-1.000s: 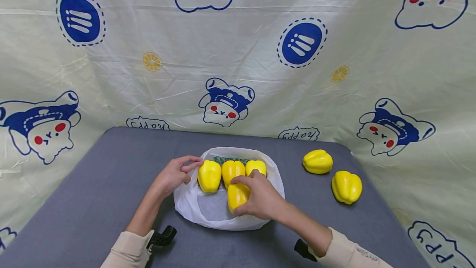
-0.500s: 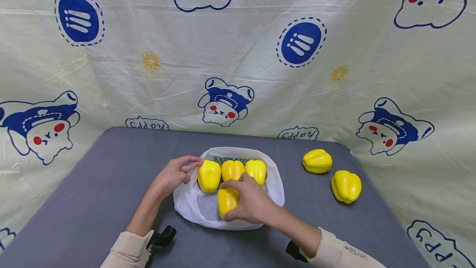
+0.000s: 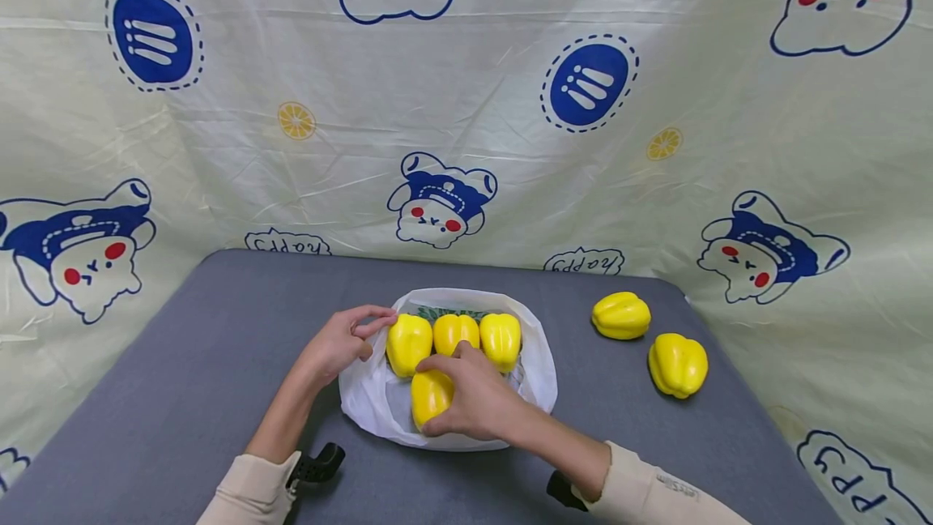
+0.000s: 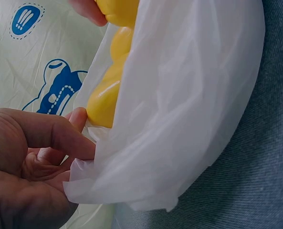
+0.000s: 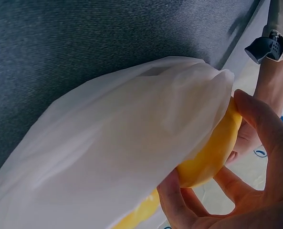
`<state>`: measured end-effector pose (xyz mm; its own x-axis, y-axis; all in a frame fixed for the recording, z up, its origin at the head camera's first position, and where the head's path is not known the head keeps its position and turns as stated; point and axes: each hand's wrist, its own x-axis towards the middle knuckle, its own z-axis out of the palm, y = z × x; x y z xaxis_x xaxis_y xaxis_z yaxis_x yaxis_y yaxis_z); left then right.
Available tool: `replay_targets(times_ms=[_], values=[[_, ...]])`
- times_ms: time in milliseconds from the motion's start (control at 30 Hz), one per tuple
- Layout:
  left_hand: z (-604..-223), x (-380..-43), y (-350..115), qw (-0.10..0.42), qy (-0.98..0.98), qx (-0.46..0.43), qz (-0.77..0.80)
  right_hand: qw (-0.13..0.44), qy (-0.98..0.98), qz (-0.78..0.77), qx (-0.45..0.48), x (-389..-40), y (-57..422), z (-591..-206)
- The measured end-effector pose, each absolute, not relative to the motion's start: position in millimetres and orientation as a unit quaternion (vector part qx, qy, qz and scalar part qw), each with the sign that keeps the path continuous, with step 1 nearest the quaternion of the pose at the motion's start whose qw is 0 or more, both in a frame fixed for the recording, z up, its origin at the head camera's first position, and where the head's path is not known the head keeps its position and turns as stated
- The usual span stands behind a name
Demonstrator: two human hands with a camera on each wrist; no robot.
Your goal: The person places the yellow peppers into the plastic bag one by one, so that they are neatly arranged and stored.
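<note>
A white plastic bag [image 3: 364,403] lies on its base with its mouth spread wide. Inside, a row of three yellow bell peppers [image 3: 410,347] fills the far side. My left hand [image 3: 344,345] pinches the bag's left rim; the left wrist view shows the thin film [image 4: 84,183] between thumb and fingers. With thumb and fingers around it, my right hand [image 3: 477,395] grips another yellow bell pepper [image 3: 430,397] at the near side of the bag, in front of the row. In the right wrist view the bag's wall partly hides that pepper [image 5: 210,152].
Two more yellow bell peppers, one farther back [image 3: 622,316] and one nearer [image 3: 679,365], lie on the grey table [image 3: 219,363] to the right of the bag. A pale printed cloth [image 3: 496,128] hangs behind the table.
My right hand has carried its bell pepper leftward and slightly nearer within the bag, uncovering the right-hand pepper of the row. The left hand stays at the rim.
</note>
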<state>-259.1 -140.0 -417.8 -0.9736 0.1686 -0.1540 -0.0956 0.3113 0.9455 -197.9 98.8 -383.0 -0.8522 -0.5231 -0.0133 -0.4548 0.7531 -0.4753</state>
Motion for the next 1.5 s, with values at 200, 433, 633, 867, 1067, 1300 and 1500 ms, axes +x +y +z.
replay_targets(times_ms=[200,433,633,867,1067,1300,1500], values=[[-418.2,-259.1,-139.8,0.110,0.801,0.023,0.588,0.068,0.933,-0.231,-0.266,-197.4,92.8,-384.0],[-418.8,-258.8,-139.7,0.107,0.800,0.027,0.590,0.072,0.934,-0.227,-0.266,-197.8,86.8,-385.1],[-418.4,-258.8,-139.8,0.107,0.801,0.028,0.588,0.078,0.933,-0.227,-0.268,-198.5,83.7,-387.5],[-418.6,-258.7,-139.3,0.106,0.803,0.020,0.586,0.074,0.932,-0.227,-0.272,-199.5,80.5,-390.9],[-418.9,-258.8,-139.5,0.104,0.803,0.022,0.587,0.072,0.931,-0.231,-0.274,-200.1,78.2,-393.1],[-418.8,-258.8,-139.9,0.105,0.803,0.024,0.586,0.072,0.931,-0.231,-0.273,-201.4,76.3,-395.9],[-419.2,-259.8,-140.2,0.107,0.804,0.022,0.585,0.071,0.932,-0.228,-0.273,-202.4,73.4,-397.3]])
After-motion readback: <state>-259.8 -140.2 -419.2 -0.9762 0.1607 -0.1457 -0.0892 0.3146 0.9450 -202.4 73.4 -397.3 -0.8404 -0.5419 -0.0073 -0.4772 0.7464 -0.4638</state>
